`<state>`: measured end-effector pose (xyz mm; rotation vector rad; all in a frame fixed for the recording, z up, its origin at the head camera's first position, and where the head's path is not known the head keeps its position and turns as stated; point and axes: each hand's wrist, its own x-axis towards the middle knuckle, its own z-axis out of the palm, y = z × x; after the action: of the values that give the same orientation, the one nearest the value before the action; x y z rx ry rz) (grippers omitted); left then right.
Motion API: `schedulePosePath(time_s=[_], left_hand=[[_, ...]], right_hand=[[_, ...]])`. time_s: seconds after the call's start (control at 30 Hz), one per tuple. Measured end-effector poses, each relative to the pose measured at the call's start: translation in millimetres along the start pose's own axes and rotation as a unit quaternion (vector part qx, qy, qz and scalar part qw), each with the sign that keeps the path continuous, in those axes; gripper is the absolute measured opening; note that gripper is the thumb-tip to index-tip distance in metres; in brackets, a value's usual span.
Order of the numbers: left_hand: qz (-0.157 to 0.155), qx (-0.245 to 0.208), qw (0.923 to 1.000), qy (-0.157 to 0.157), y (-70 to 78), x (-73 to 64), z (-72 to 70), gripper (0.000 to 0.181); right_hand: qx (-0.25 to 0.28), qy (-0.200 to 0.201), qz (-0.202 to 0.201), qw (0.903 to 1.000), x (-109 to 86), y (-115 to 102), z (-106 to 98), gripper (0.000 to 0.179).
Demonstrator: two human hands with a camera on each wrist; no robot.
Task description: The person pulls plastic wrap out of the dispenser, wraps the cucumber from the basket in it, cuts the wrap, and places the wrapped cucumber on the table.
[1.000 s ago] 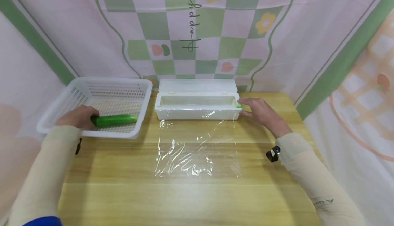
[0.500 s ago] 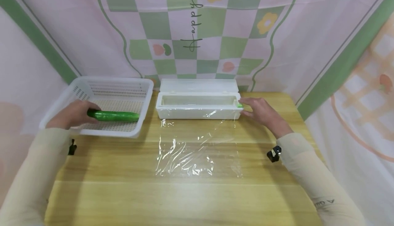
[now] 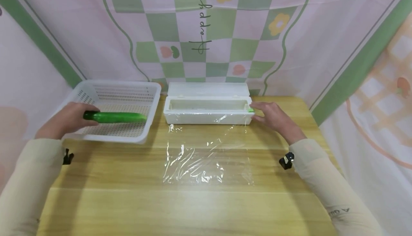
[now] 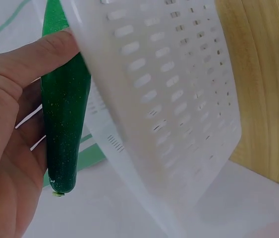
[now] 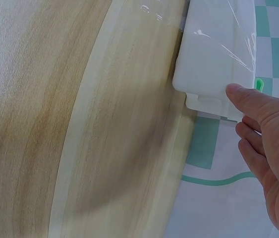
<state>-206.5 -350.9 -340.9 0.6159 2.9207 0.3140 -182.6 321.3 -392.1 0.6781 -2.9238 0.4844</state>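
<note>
My left hand point(image 3: 68, 117) grips a green cucumber point(image 3: 117, 117) near its darker stem end, above the white plastic basket point(image 3: 150, 114). In the left wrist view the thumb lies across the cucumber point(image 4: 66, 116), beside the basket's slotted wall point(image 4: 144, 94). At the right end of a white cling film dispenser point(image 3: 206, 118), my right hand point(image 3: 273, 115) holds its corner with the thumb at the front and the other fingers behind. The dispenser's lid point(image 3: 207, 89) is up. A sheet of cling film point(image 3: 199, 161) stretches from its front over the table.
A small green piece point(image 3: 250, 110) sits at the dispenser's right end. The wooden table point(image 3: 206, 211) backs onto a patterned cloth point(image 3: 219, 25). The basket stands left of the dispenser, with a narrow gap between them.
My left hand has raised the cucumber from the basket's bottom and drawn it left. My right hand stays at the dispenser's end.
</note>
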Motion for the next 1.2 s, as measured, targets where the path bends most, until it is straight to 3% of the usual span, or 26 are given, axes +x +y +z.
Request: schedulePosePath(time_s=[0.33,0.67,0.97,1.2], left_hand=[[0.001,0.001,0.9998,0.02,5.7,-11.0,-12.9,0.042],[0.011,0.006,0.9985,0.053,23.2,-14.5,-24.2,0.044],[0.011,-0.001,0.9983,0.058,57.8,-12.9,-31.7,0.047],[0.038,-0.008,0.9967,0.072,89.8,-8.1,-33.1,0.046]], right_hand=[[0.001,0.005,-0.008,1.0,0.6,0,1,0.05],[-0.003,0.007,-0.009,0.9999,-0.1,1,2,0.049],[-0.002,0.01,-0.012,0.9999,-0.4,-1,1,0.049],[-0.003,0.025,-0.027,0.9993,-0.4,-1,2,0.048]])
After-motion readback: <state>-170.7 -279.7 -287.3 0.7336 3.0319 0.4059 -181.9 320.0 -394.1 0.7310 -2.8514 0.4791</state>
